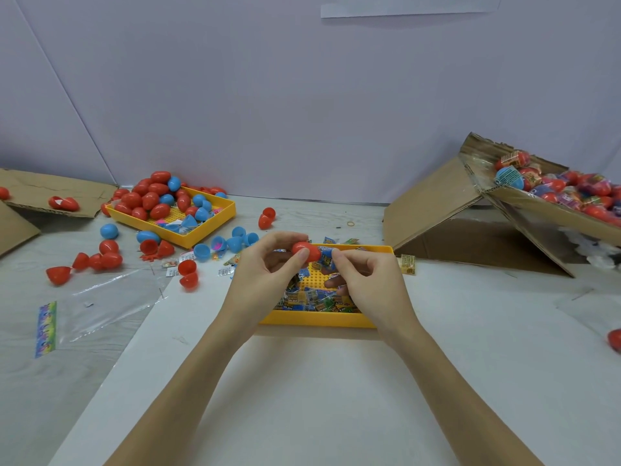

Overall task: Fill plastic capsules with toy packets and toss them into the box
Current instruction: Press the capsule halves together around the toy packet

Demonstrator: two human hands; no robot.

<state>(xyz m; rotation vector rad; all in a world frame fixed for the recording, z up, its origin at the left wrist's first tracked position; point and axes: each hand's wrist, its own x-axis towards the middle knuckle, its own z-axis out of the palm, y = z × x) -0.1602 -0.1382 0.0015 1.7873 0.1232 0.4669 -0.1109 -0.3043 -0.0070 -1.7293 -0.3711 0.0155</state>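
Note:
My left hand [268, 264] grips a red capsule half [304, 251] between thumb and fingers, above the near yellow tray [319, 319]. My right hand [364, 275] pinches a blue toy packet [326, 257] right at the capsule's open end. The tray beneath both hands holds several blue and yellow toy packets [314, 302]. At the right, a tilted cardboard box [551, 210] holds several filled capsules [568, 190].
A second yellow tray [174, 235] at the back left is heaped with red and blue capsule halves; more halves lie scattered around it. Clear plastic bags [107, 304] lie at left. Flat cardboard [43, 193] sits far left. A red capsule [615, 339] lies at the right edge.

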